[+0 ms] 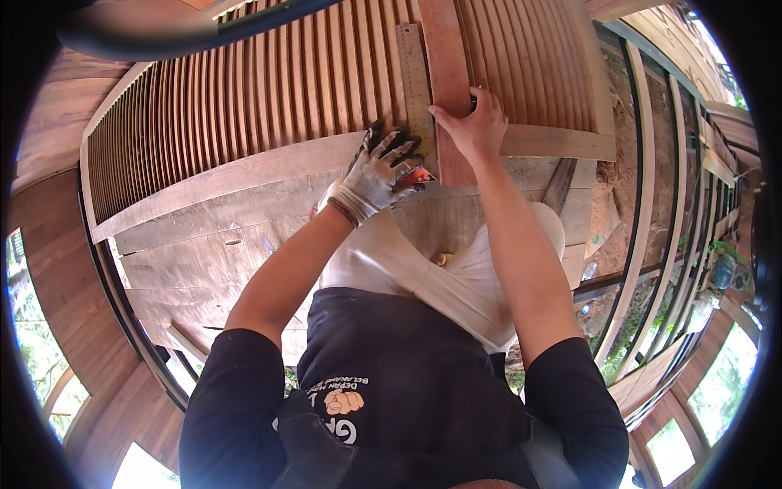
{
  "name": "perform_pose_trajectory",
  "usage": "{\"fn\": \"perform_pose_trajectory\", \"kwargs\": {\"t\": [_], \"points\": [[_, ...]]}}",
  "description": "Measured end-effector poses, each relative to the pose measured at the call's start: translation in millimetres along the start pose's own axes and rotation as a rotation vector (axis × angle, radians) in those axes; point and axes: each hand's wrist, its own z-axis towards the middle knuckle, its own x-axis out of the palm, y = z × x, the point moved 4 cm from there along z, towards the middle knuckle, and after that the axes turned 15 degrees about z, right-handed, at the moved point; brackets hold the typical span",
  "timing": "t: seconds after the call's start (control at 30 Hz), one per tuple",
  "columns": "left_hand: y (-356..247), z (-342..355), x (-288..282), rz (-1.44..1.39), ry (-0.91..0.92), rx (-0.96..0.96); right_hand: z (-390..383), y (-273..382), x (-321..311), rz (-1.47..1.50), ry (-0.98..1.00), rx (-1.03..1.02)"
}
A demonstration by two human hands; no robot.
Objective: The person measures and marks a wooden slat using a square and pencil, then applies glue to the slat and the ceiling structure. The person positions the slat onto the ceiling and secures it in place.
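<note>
A reddish wooden board [450, 61] lies lengthwise across a slatted wooden panel [277, 90], its near end past the panel's frame rail. My bare right hand [475, 126] grips this board, thumb on its left edge and fingers over the right edge. Something small and dark shows by those fingertips; I cannot make it out. Flat along the board's left side is a metal square [415, 77] with ruler markings. My left hand [379, 167], in a grey and black work glove, holds its near end, where a red-orange piece [419, 175] shows between thumb and fingers.
Weathered planks [212, 236] lie beneath the panel. A handsaw-like blade [559, 183] rests right of my right forearm. Open floor joists [639, 204] run along the right, with soil and plants below. A blurred dark curved object [269, 20] crosses the top left.
</note>
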Motion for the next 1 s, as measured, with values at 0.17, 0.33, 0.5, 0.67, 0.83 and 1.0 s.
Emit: {"fn": "perform_pose_trajectory", "kwargs": {"t": [0.17,0.33,0.5,0.67,0.83,1.0], "points": [[1,-2,10,-0.017,-0.044,0.035,0,-5,-1,0.013,-0.015,-0.01],[0,1,6,0.005,-0.056,0.059,1,-4,-1,0.027,-0.002,0.005],[0,0,6,-0.033,-0.043,0.054,2,-2,-2,-0.01,0.025,0.039],[-1,3,2,0.016,0.028,0.075,3,-1,-3,-0.03,0.043,0.055],[-1,2,0,0.008,0.024,0.076,2,-1,-2,0.002,0.002,0.02],[0,2,3,-0.011,0.02,0.075,2,0,-2,0.002,0.018,0.02]]}}
